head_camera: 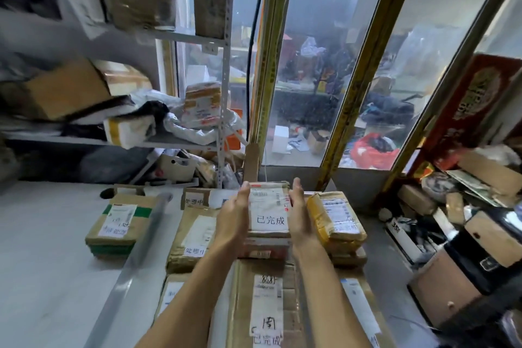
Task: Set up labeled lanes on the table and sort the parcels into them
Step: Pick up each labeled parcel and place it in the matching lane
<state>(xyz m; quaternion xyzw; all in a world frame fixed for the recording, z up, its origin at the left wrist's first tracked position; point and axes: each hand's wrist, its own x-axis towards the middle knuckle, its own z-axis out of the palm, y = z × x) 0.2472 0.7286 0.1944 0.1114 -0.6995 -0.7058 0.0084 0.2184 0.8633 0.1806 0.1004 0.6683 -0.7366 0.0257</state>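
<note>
A small cardboard parcel with a shipping label and a white handwritten slip lies on top of a short stack at the middle of the table. My left hand presses its left side and my right hand presses its right side. A yellow-taped parcel lies just to the right. Left of my hands is a brown parcel with a handwritten slip. Farther left a green-striped box rests on another. A large carton with a long label lies nearest me, under my forearms.
A metal shelf at the left holds boxes and mail bags. Glass panes with yellow frames stand behind the table. Boxes and a black-and-tan bag crowd the right side. The grey tabletop stretches to the left.
</note>
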